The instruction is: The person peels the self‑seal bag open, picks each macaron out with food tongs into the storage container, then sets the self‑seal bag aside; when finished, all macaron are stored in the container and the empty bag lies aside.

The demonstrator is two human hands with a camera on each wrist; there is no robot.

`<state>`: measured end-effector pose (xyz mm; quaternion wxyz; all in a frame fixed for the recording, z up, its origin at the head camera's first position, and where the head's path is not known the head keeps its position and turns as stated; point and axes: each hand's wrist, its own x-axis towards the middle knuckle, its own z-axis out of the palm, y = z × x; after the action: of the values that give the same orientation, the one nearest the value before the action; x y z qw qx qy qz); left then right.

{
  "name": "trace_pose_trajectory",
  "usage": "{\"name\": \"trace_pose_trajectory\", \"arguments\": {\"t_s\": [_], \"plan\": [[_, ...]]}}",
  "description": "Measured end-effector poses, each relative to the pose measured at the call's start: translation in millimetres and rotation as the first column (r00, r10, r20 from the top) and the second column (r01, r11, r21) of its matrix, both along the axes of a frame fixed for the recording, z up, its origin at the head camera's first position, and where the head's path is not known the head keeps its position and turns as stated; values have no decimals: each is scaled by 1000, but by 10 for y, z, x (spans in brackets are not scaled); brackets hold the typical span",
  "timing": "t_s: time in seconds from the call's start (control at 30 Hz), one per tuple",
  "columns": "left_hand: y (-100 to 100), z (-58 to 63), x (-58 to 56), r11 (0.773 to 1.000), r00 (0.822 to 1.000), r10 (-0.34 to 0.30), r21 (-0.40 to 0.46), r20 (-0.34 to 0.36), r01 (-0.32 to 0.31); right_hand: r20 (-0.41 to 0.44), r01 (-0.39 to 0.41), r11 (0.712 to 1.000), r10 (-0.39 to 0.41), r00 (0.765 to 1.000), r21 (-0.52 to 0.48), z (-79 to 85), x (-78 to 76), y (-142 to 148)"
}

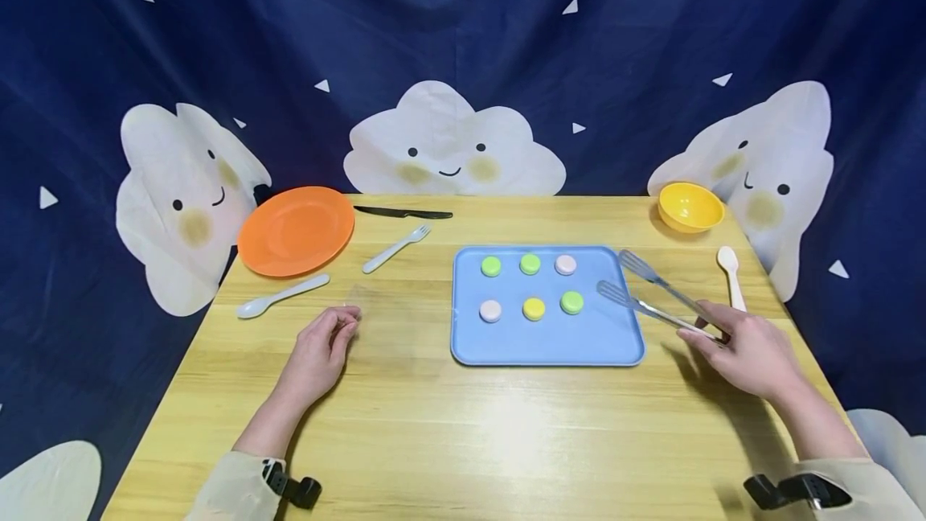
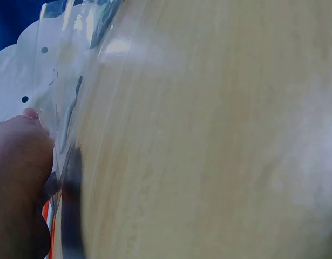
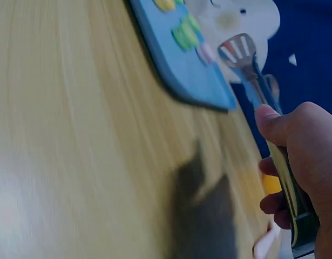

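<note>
My right hand (image 1: pixel 752 352) grips a pair of metal tongs (image 1: pixel 669 316), also seen in the right wrist view. The slotted tips of the tongs (image 3: pixel 239 49) are apart, over the right edge of a blue tray (image 1: pixel 550 348). Several small macarons lie on the tray in two rows: green (image 1: pixel 571 302), pale pink (image 1: pixel 490 311) and yellow (image 1: pixel 534 309). My left hand (image 1: pixel 316 352) pinches the edge of a clear plastic container (image 2: pixel 109 65), left of the tray. Its outline is faint in the head view, and its full shape is hard to tell.
An orange plate (image 1: pixel 297 231), a black knife (image 1: pixel 403 213), a white fork (image 1: pixel 396 249) and a white spoon (image 1: pixel 282 297) lie at the back left. At the back right are a yellow bowl (image 1: pixel 690 209) and another white spoon (image 1: pixel 731 276). A dark blue curtain (image 1: pixel 448 30) hangs behind the table.
</note>
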<state>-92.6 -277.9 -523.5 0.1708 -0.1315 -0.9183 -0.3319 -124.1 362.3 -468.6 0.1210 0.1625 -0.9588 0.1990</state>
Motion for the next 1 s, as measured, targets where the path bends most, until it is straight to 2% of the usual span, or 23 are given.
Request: {"name": "trace_pose_trajectory", "arguments": {"t_s": [0.2,0.4,0.6,0.8,1.0], "plan": [[13,21,11,993,992,-34,-107,125,47,53,114,991,-110,993,-74,-131,25,222],[-7,47,59,987,971,-40,-145,234,75,110,224,970,-214,971,-93,-217,69,280],[-21,95,87,967,946,-55,-220,318,131,100,228,969,-218,971,-92,-301,78,262],[-12,115,91,948,912,-77,-255,403,193,70,202,973,-195,978,-111,-395,78,213],[-8,121,115,943,903,-95,-253,420,217,117,217,970,-204,972,-107,-426,50,162]]}}
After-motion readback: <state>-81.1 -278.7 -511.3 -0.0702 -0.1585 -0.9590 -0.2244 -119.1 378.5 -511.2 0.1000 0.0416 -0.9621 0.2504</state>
